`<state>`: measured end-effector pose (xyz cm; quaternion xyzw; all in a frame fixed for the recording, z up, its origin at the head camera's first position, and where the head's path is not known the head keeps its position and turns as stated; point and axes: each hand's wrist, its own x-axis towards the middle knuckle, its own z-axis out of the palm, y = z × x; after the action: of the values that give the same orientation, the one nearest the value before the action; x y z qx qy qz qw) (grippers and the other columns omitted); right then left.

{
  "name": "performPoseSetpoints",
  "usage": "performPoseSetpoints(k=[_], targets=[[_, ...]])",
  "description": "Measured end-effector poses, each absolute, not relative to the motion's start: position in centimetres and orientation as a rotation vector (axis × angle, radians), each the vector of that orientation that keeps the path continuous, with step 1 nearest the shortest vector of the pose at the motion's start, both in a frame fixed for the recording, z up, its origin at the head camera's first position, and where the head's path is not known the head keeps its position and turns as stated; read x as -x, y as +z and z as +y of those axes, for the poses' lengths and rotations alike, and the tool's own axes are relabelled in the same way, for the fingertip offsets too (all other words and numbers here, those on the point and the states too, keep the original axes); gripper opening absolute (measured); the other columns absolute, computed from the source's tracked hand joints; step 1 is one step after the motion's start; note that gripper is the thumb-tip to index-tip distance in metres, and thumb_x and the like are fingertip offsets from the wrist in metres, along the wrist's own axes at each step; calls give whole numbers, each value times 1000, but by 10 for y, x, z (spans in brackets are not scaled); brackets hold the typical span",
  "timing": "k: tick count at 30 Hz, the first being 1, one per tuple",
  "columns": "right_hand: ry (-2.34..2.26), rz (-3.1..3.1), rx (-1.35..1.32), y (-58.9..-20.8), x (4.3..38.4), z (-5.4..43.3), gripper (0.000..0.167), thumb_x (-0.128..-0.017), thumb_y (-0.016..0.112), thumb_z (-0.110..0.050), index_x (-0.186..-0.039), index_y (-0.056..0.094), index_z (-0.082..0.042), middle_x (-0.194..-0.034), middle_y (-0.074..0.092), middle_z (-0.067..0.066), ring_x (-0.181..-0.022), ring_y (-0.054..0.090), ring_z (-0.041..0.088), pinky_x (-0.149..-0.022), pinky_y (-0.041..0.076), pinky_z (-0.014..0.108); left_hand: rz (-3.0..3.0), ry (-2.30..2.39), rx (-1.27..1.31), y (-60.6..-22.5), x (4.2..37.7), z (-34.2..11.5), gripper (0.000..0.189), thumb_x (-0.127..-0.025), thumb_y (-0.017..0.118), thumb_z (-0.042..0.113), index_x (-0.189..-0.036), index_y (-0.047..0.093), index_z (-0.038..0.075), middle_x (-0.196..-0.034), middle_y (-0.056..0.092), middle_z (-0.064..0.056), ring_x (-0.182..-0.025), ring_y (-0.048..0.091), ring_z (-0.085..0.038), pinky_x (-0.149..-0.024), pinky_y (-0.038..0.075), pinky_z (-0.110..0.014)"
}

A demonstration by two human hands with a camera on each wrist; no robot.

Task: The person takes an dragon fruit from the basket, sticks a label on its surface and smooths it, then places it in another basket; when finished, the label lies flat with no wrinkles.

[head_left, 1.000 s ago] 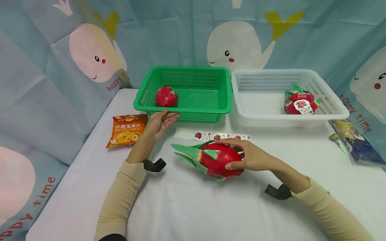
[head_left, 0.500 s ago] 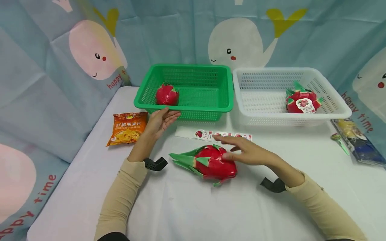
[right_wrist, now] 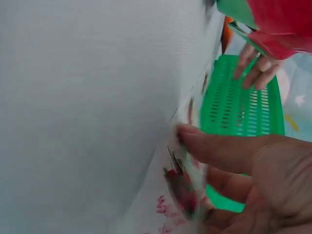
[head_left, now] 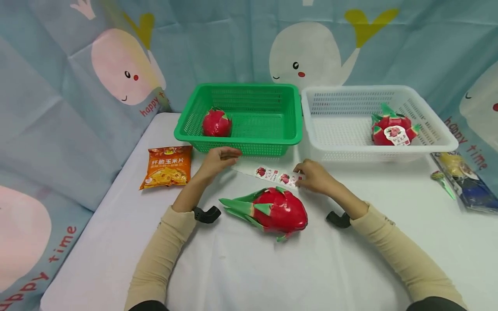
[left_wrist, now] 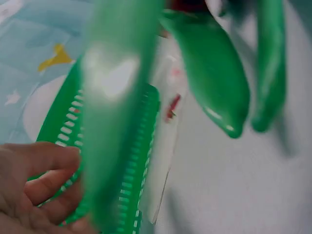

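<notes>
A strip of dragon fruit stickers lies in front of the baskets in the head view. My right hand pinches its right end between thumb and fingers; in the right wrist view the thumb presses near a printed fruit. At the strip's left end my left hand hovers by the front wall of the green basket, fingers loosely bent and holding nothing. A large red toy dragon fruit with long green leaves lies on the table between the forearms, leaves pointing left.
Inside the green basket sits a small dragon fruit. The white basket to its right holds a stickered dragon fruit. An orange snack bag lies left; a blue-yellow packet and a small green-handled item lie right.
My right hand has let go of the large dragon fruit, leaving it on the table, and moved to the sticker strip's right end. The left hand has shifted slightly right, its fingers more bent.
</notes>
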<state>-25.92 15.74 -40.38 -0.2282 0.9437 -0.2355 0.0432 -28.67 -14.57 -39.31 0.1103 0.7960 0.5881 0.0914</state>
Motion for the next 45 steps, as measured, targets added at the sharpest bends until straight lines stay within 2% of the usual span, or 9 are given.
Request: performPoseSetpoints(k=[5, 11, 14, 19, 28, 32, 36, 39, 45], targets=[[-928, 2774, 635, -402, 257, 167, 11, -75, 68, -4, -85, 66, -4, -84, 63, 9, -77, 53, 19, -66, 42, 28, 2715, 1323, -343, -396, 291, -141, 40, -85, 65, 16, -120, 57, -2, -119, 60, -19, -109, 56, -31, -92, 46, -43], [-971, 2716, 678, -400, 253, 179, 27, -78, 69, -8, -103, 62, -3, -95, 66, 11, -85, 60, 22, -77, 49, 34, 2520, 1501, -254, -394, 290, -140, 24, -86, 64, 10, -103, 62, -6, -90, 66, -16, -72, 61, -13, -70, 55, -26], [-1060, 2715, 822, -397, 252, 179, 39, -81, 69, -11, -116, 56, -2, -109, 64, 14, -100, 62, 28, -86, 51, 42, 2466, 1566, -351, -384, 284, -136, 20, -86, 63, 10, -99, 62, -5, -86, 65, -11, -69, 60, -9, -68, 55, -23], [-1321, 2690, 1151, -387, 254, 159, 29, -83, 67, -6, -109, 57, 0, -117, 60, 17, -112, 56, 29, -92, 47, 48, 2412, 1611, -591, -359, 267, -123, 17, -87, 62, 10, -99, 62, -3, -87, 63, -11, -70, 61, -12, -71, 54, -25], [-1601, 2468, 1462, -381, 250, 146, 27, -76, 68, 8, -103, 65, 4, -97, 67, 15, -91, 62, 2, -81, 52, 18, 2286, 1809, -484, -348, 252, -111, 19, -87, 61, 7, -99, 60, -8, -80, 63, 2, -68, 59, -8, -68, 55, -23], [-1695, 2524, 1427, -383, 248, 148, 19, -73, 68, 11, -90, 67, 3, -89, 67, 16, -87, 61, 0, -74, 53, 16, 2274, 1844, -384, -355, 253, -110, 20, -87, 61, 6, -99, 59, -10, -80, 64, 2, -68, 60, -8, -70, 56, -27], [-1789, 2572, 1302, -381, 244, 153, 11, -76, 67, 9, -83, 66, 1, -95, 63, 13, -98, 56, 2, -83, 49, 16, 2377, 1803, -291, -370, 258, -111, 18, -86, 62, 7, -96, 61, -8, -79, 63, -2, -65, 57, -7, -67, 56, -27], [-1884, 2539, 1151, -373, 239, 158, 3, -80, 65, 4, -84, 64, 4, -93, 61, 6, -95, 56, 5, -85, 48, 16, 2492, 1708, -241, -386, 266, -118, 19, -86, 62, 7, -95, 63, -9, -78, 62, -9, -63, 54, -9, -62, 52, -24], [-1824, 2500, 777, -348, 229, 169, 17, -87, 62, -11, -91, 63, 6, -83, 64, -10, -76, 58, 7, -70, 50, 17, 2853, 1211, -332, -392, 267, -136, 26, -90, 57, 11, -108, 63, -8, -91, 68, -20, -76, 63, -22, -65, 51, -30]])
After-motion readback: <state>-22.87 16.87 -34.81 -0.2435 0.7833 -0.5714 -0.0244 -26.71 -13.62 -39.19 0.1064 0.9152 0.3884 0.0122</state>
